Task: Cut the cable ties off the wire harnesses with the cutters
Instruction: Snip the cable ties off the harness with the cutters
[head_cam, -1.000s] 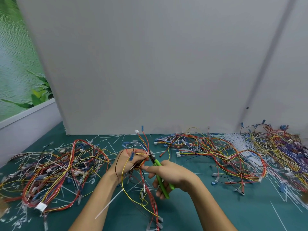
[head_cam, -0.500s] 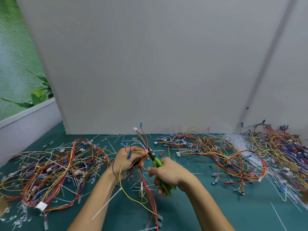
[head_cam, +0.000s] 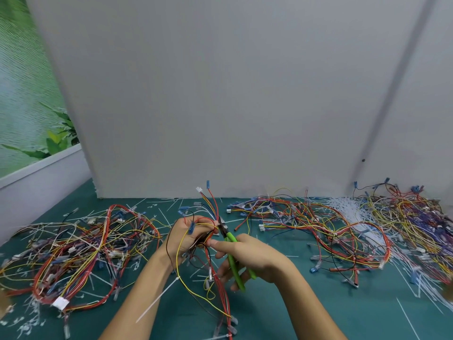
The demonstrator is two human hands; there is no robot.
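Left hand [head_cam: 190, 238]: fingers curled tight round a bunched section of the held harness [head_cam: 221, 298], raised above the surface [head_cam: 343, 315].
Right hand [head_cam: 255, 258]: wrapped round the cutters [head_cam: 231, 238], with the thumb stretched out toward the bundle.
The cutters have glossy green grips and a dark metal nose. The nose is at the wires just beside the left fingertips. Can't tell if the blades are closed.

The harness is thin insulated wire in red, yellow, black and blue. Ends fan up above the left hand with a white plug and blue terminals, and the rest trails down toward the camera. A long white cable tie [head_cam: 159, 299] hangs off its yellow wire by the left wrist.

A tangled harness pile [head_cam: 81, 244] lies on the left and another [head_cam: 318, 227] on the right. There's a heap of white tie offcuts [head_cam: 348, 207] at far right. The surface is teal and matte, littered with snipped bits.
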